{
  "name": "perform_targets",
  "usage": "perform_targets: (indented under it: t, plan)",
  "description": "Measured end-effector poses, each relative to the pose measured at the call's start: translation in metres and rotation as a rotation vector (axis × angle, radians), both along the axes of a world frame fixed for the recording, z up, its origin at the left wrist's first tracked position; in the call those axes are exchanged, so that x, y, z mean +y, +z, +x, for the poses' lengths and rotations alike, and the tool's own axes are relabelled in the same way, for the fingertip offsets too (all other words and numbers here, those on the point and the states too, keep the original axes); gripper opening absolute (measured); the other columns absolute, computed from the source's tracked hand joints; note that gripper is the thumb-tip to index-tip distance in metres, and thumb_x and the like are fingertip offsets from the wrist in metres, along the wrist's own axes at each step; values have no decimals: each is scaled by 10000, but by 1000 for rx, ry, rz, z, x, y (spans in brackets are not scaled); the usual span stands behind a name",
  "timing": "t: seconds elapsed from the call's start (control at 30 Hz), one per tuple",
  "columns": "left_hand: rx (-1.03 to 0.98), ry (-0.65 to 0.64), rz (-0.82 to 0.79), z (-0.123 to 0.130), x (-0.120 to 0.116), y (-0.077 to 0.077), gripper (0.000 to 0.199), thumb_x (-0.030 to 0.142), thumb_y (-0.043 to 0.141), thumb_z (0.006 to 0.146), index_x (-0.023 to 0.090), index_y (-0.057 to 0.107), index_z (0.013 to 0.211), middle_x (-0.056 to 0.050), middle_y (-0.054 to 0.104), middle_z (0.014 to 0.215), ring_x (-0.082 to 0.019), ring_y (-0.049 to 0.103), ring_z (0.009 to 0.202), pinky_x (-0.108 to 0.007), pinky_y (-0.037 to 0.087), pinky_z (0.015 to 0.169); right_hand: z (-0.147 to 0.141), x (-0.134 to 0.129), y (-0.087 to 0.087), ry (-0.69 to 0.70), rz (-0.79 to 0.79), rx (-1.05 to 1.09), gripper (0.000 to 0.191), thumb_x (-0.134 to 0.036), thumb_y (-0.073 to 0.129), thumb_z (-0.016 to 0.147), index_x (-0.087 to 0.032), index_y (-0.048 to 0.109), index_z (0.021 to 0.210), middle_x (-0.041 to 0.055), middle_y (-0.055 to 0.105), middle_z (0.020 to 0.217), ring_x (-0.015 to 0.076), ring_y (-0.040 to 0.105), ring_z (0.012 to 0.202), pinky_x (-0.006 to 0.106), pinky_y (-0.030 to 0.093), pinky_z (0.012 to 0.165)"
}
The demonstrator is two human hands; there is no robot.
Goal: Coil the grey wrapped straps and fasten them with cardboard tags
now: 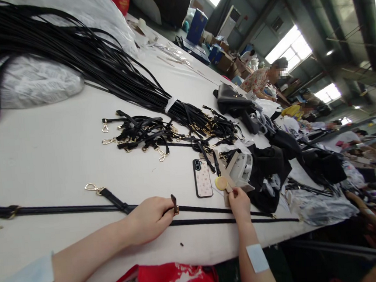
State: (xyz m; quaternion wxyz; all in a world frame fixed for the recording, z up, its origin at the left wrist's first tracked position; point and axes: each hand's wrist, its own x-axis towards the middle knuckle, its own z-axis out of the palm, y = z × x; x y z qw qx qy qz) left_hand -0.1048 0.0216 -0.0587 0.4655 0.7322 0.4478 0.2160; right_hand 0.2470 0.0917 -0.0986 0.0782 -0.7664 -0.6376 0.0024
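Note:
My left hand is closed around a black strap, gripping it near its gold buckle. A gold snap hook hangs off the strap's other end and lies on the table. My right hand pinches at the lower end of a beige strip, beside a round yellow piece; what exactly its fingertips hold is hidden. Two long black straps run across the table under and past both hands. A phone in a patterned case lies just left of my right hand.
Short black straps with gold hooks are heaped mid-table. A bundle of long black straps stretches from the upper left. Black bags and a white container stand at right. Several people work farther along the white table.

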Motion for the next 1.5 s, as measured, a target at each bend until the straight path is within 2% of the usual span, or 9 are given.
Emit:
perform_targets:
  t: [0.17,0.23,0.33,0.47,0.57,0.77,1.1,1.3,1.5]
  plan:
    - [12,16,41,2,-2,-6,249,229,372,886,214,532,696,2,597,655,-167,541,618,-248,367,624,-22,-27,25,9,174,70,325,-219,478,817,-112,629,1085,164,654,1012,271,608,868,370,473,777]
    - [73,32,55,3,-4,-8,238,231,390,883,213,563,720,-16,634,685,-180,564,632,-258,366,620,-49,-46,40,160,212,297,318,-300,541,841,-142,619,1106,109,642,902,227,584,744,348,489,706]
    - [186,29,77,8,-9,-7,228,249,414,875,207,611,768,-47,670,717,-202,586,643,-271,352,598,-102,-71,55,493,-31,702,411,-354,602,853,-177,575,1222,35,616,800,170,565,662,293,501,636]
    - [226,37,93,11,-14,-1,237,293,451,858,198,621,722,-49,657,684,-182,535,582,-269,297,552,-159,-87,55,665,-88,752,272,-324,550,898,-200,672,1107,57,676,844,173,617,707,311,514,713]
    - [127,99,37,9,-13,3,258,295,465,844,191,575,635,-6,576,584,-140,448,523,-261,259,523,-170,-92,46,501,-33,907,291,-353,470,949,-189,710,965,79,707,839,182,651,699,309,529,674]
    - [-50,96,-78,2,-10,7,253,284,471,810,191,448,576,45,410,521,-117,381,520,-242,258,502,-158,-94,32,96,9,1363,338,-460,538,919,-158,673,987,13,670,623,154,641,580,269,515,587]
    - [-88,-41,-51,-2,-9,13,151,244,454,837,175,575,778,15,584,700,-142,491,646,-229,373,604,-160,-95,32,0,22,1603,303,-449,621,865,-160,670,942,20,709,620,165,654,540,287,517,576]
    - [-51,-7,-23,-2,-7,10,240,308,447,889,183,549,712,37,522,626,-121,454,589,-217,344,565,-154,-90,38,-57,231,1624,272,-441,594,883,-178,651,924,8,704,663,140,636,513,259,497,529]
    - [-9,27,-41,1,-10,8,267,338,486,876,176,600,696,44,513,579,-103,434,544,-208,295,515,-154,-95,39,71,115,1580,171,-321,709,809,-188,639,891,4,690,783,133,638,615,264,513,600]
